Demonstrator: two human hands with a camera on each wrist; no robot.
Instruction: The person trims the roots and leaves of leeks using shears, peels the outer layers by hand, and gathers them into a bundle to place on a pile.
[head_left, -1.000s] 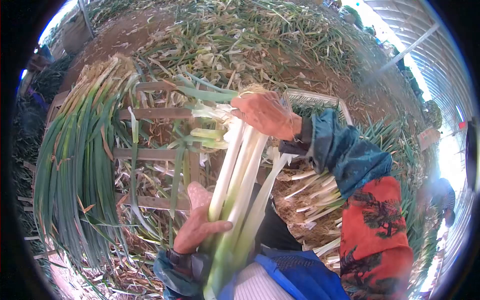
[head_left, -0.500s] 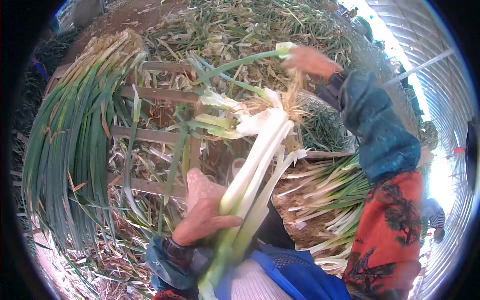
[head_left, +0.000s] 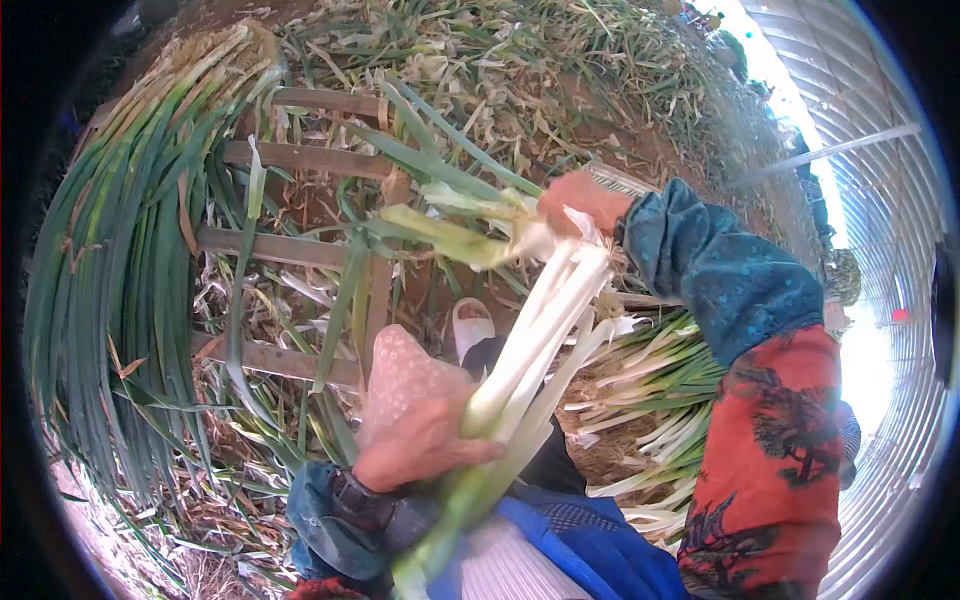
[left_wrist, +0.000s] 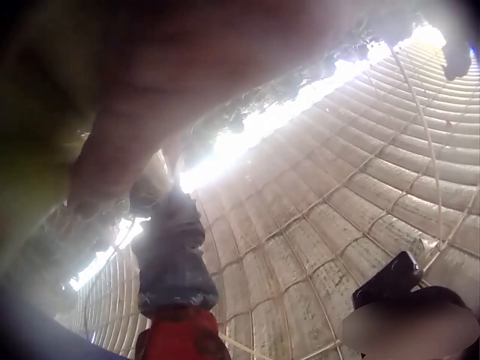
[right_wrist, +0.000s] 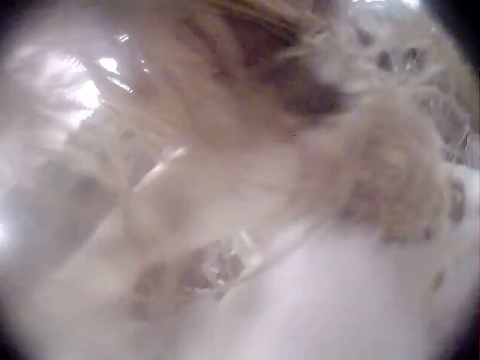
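Long white-and-green scallion stalks [head_left: 530, 340], bunched, held upright mid-frame above wooden slat pallet [head_left: 290, 160]. Left hand [head_left: 415, 430] wrapped around lower stalks. Right hand [head_left: 580, 200] at root end, apparently pinching a loose green outer leaf [head_left: 450, 235]; wrist views too blurred to confirm.

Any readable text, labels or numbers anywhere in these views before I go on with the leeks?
None: no view shows readable writing.
The red patterned sleeve carries dark tree-like shapes, not letters.
The small red mark by the curved wall is too small to read.
The right wrist view is too blurred to show any text.
The left hand grips unlabelled leek stalks.
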